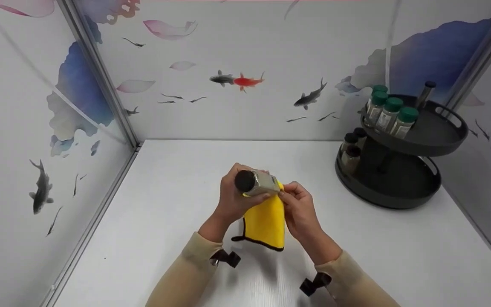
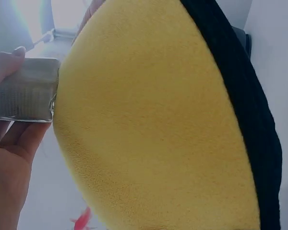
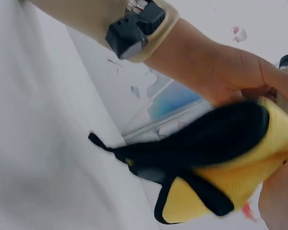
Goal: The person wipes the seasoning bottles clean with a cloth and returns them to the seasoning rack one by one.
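A clear, square-sided jar [image 1: 266, 182] with a black cap [image 1: 245, 181] lies tilted on its side in my left hand [image 1: 232, 194]. The thumb and fingers grip its body, which looks filled with something pale. At the jar's bottom end, my right hand [image 1: 301, 209] pinches a yellow cloth [image 1: 266, 221] with black edging. The cloth hangs below both hands, a small black loop [image 1: 238, 238] at its corner. In the left wrist view the cloth [image 2: 158, 120] covers most of the picture and meets the jar's base [image 2: 26, 91]; the right hand is mostly hidden behind it.
A black two-tier round rack [image 1: 388, 200] stands at the right rear of the white table [image 1: 177, 170]. Several green-capped jars [image 1: 388, 114] and a slim dark-capped one [image 1: 425, 94] are on its upper tier. Dark-capped jars [image 1: 350, 157] stand below. Painted walls [image 1: 262, 42] enclose the table.
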`<state>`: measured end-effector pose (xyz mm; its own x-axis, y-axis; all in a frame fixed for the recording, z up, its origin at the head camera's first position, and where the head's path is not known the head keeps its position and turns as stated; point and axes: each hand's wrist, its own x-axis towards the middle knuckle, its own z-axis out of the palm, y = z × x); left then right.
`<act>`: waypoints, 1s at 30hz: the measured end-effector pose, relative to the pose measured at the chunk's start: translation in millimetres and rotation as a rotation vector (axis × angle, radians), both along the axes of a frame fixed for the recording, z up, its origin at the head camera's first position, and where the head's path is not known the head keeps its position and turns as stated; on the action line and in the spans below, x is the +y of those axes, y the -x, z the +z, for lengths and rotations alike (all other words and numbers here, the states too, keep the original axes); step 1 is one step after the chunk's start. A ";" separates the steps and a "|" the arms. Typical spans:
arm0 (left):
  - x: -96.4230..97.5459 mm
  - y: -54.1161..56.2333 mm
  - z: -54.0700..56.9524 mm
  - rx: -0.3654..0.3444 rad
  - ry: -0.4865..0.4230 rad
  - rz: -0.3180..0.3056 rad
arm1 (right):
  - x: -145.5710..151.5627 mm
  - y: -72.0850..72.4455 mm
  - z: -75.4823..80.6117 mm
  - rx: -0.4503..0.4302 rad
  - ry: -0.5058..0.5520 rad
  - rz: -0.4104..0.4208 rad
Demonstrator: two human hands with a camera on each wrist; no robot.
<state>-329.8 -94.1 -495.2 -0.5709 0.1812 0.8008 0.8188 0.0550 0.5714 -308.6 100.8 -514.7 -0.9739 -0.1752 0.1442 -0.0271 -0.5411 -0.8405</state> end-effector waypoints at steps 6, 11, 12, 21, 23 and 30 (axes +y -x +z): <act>-5.6 6.6 -1.5 -0.003 -0.010 -0.011 | 8.9 6.0 -6.0 0.090 -0.029 0.037; -6.8 10.7 -6.4 -0.025 -0.005 -0.039 | 12.6 17.3 -14.7 0.007 -0.018 0.094; -6.8 11.4 -7.7 -0.031 -0.001 -0.043 | 13.0 19.4 -15.9 -0.011 -0.016 0.109; -7.3 11.3 -10.3 -0.103 0.031 -0.056 | 18.7 30.4 -24.9 -0.073 -0.010 0.231; -6.9 9.9 -9.2 -0.119 0.042 -0.053 | 20.5 32.7 -27.9 -0.066 0.005 0.267; -2.8 4.0 -2.3 -0.122 0.131 0.041 | 26.0 47.6 -42.0 -0.194 0.067 0.312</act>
